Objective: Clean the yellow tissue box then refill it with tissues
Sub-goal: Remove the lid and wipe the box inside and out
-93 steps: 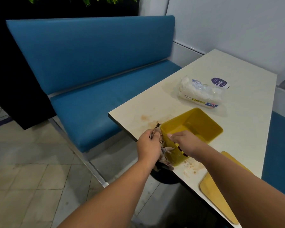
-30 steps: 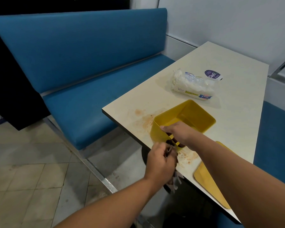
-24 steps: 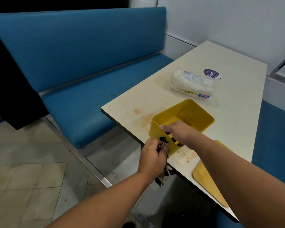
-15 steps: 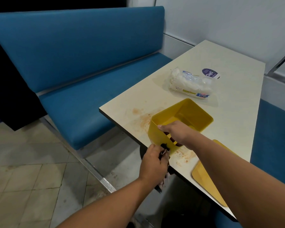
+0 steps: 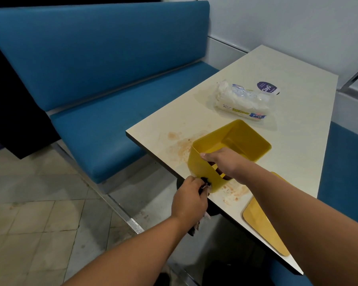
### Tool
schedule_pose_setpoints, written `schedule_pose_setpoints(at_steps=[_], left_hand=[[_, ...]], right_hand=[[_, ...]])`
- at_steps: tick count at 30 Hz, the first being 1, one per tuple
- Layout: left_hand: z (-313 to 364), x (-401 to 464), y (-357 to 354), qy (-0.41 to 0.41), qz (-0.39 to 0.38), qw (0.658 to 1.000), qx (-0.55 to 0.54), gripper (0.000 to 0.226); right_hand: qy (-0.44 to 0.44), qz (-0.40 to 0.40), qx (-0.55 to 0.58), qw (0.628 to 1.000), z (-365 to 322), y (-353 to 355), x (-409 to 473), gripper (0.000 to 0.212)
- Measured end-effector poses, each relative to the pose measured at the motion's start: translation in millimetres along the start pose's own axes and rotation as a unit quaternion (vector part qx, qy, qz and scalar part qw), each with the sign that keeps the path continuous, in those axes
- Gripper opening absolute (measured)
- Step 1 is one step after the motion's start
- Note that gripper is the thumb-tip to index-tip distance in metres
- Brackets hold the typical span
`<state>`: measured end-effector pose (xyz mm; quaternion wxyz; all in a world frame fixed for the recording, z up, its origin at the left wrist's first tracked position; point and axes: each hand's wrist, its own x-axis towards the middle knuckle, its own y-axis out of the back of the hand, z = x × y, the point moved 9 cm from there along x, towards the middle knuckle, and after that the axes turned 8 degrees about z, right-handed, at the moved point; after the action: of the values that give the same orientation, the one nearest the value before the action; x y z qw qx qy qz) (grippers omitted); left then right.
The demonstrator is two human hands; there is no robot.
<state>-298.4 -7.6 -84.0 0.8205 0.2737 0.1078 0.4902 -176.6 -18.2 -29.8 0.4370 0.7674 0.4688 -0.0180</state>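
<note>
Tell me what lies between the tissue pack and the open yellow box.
Nothing visible does: only bare table separates the tissue pack from the yellow box. The right hand grips the box's near wall, leaving its far part open.

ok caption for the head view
Left hand wipes the yellow box with a cloth while the right hand steadies it.

- A pale cream tabletop [image 5: 293,141] is running away toward the white wall [image 5: 287,21], its near corner showing orange-brown smears [image 5: 180,145].
- A blue padded bench [image 5: 103,83] is sitting along the tabletop's left side, backrest upright.
- A round purple sticker [image 5: 267,88] reading "ClayG" is lying flat near the tabletop's far end.
- A tiled floor [image 5: 33,213] is stretching out below, beige and scuffed.
- A second blue seat [image 5: 345,172] is showing past the right edge.
</note>
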Motion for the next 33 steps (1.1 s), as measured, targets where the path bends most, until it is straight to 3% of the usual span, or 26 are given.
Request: schedule_pose_setpoints(at_steps=[10, 14, 20, 24, 26, 29, 33], left_hand=[[-38, 65, 25, 0.120, 0.014, 0.982, 0.144, 0.018], [-8, 24, 1, 0.028, -0.031, 0.987, 0.152, 0.022], [-29, 47, 24, 0.140, 0.025, 0.987, 0.081, 0.025], [-8, 41, 37, 0.164, 0.095, 0.977, -0.094, 0.024], [-4, 24, 28, 0.182, 0.078, 0.969, -0.150, 0.016], [-12, 12, 12, 0.200, 0.041, 0.968, -0.142, 0.013], [4, 26, 26, 0.180, 0.091, 0.956, -0.214, 0.021]], right_hand=[[0.004, 0.008, 0.002, 1.000, 1, 0, 2, 0.056], [0.008, 0.006, 0.001, 1.000, 1, 0, 3, 0.055], [0.008, 0.004, -0.008, 1.000, 1, 0, 2, 0.056], [0.014, 0.005, -0.007, 1.000, -1, 0, 1, 0.054], [0.016, 0.004, -0.010, 1.000, -1, 0, 1, 0.055], [0.016, 0.005, -0.016, 1.000, -1, 0, 1, 0.057], [0.023, 0.006, 0.000, 1.000, -3, 1, 2, 0.053]])
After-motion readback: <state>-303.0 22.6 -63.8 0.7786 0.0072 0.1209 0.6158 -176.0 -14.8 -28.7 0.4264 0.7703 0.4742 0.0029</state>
